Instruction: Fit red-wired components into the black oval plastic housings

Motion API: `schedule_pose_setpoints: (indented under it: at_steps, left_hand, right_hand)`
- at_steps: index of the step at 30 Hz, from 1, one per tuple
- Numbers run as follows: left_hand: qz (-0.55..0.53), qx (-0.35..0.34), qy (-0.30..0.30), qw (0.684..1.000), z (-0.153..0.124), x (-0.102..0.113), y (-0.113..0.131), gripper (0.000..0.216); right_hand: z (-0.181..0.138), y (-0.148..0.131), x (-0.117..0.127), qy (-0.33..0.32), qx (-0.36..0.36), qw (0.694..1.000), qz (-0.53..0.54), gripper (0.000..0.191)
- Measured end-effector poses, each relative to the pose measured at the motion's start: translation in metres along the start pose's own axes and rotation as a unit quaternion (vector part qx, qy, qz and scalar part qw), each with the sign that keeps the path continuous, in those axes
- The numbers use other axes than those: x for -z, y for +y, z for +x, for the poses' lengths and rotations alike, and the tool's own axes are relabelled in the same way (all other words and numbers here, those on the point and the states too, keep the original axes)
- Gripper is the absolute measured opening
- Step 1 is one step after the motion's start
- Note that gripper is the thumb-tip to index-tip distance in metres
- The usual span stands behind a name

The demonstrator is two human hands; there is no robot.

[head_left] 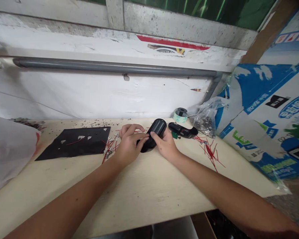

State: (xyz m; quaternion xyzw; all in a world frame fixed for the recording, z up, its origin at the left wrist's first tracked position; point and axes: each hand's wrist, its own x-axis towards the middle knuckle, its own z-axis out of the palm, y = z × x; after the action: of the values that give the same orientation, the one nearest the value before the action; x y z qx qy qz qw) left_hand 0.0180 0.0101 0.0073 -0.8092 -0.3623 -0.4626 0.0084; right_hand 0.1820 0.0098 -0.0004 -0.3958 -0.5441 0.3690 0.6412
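Note:
A glossy black plastic casing with rounded ends is held just above the table, tilted, between my two hands. My right hand wraps its right side, thumb on top. At its lower left, my left hand pinches with thumb and index finger against the edge; any small part between those fingertips is too hidden to see. Just right of the casing lies another black plastic piece with a curved end, a bit of green board beside it. Red wires with small metal tabs lie left of my left hand.
A black sheet with a few metal tabs lies at left, near a white plastic bag. More red wires lie at right. Behind are a tape roll, a clear bag of small parts and a printed carton.

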Motion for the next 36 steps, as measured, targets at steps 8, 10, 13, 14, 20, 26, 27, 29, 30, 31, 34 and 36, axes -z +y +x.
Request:
schedule_pose_setpoints:
  at_steps: [8, 10, 13, 14, 20, 26, 27, 29, 30, 31, 34, 36]
  left_hand:
    - [0.016, 0.008, 0.006, 1.000, -0.0008, -0.0001, -0.0005, 0.017]
    - [0.012, 0.010, 0.008, 1.000, -0.0005, 0.0007, 0.0005, 0.017]
    - [-0.009, 0.013, -0.002, 1.000, -0.0002, 0.0008, 0.0014, 0.016]
    - [-0.018, 0.017, -0.010, 1.000, -0.0002, 0.0004, 0.0012, 0.016]
    - [-0.066, 0.046, -0.055, 0.995, -0.0011, -0.0024, -0.0013, 0.014]
    - [-0.060, 0.067, -0.090, 0.992, -0.0029, -0.0023, 0.0003, 0.017]
    - [-0.059, 0.070, -0.091, 0.992, -0.0030, -0.0022, 0.0008, 0.017]
    - [-0.062, 0.071, -0.091, 0.991, -0.0030, -0.0018, 0.0015, 0.016]
    - [-0.068, 0.070, -0.088, 0.991, -0.0027, -0.0015, 0.0017, 0.016]
    - [-0.077, 0.069, -0.081, 0.991, -0.0023, -0.0009, 0.0017, 0.015]
    - [-0.103, 0.081, -0.026, 0.991, 0.0002, 0.0016, -0.0004, 0.016]
    - [-0.104, 0.095, 0.015, 0.990, 0.0023, 0.0032, -0.0035, 0.018]
  right_hand:
    - [0.0013, 0.0028, 0.0000, 0.006, 0.007, 1.000, -0.004, 0.024]
    - [0.0010, 0.0023, 0.0001, 0.010, 0.011, 1.000, -0.005, 0.024]
    - [0.0005, 0.0012, 0.0005, 0.014, 0.021, 1.000, -0.012, 0.023]
    - [0.0004, 0.0009, 0.0008, 0.014, 0.023, 1.000, -0.017, 0.023]
    - [0.0022, 0.0043, 0.0049, 0.002, 0.003, 0.999, -0.033, 0.023]
    - [0.0024, 0.0080, 0.0065, -0.013, -0.043, 0.999, -0.023, 0.028]
    - [0.0021, 0.0074, 0.0060, -0.020, -0.053, 0.998, -0.011, 0.030]
    - [0.0019, 0.0055, 0.0051, -0.036, -0.069, 0.997, 0.009, 0.034]
    - [0.0020, 0.0045, 0.0049, -0.041, -0.075, 0.996, 0.015, 0.035]
    - [0.0024, 0.0036, 0.0049, -0.044, -0.079, 0.996, 0.018, 0.035]
    - [0.0042, 0.0022, 0.0058, -0.037, -0.087, 0.995, 0.027, 0.037]
    - [0.0051, 0.0026, 0.0069, -0.040, -0.089, 0.995, 0.033, 0.037]
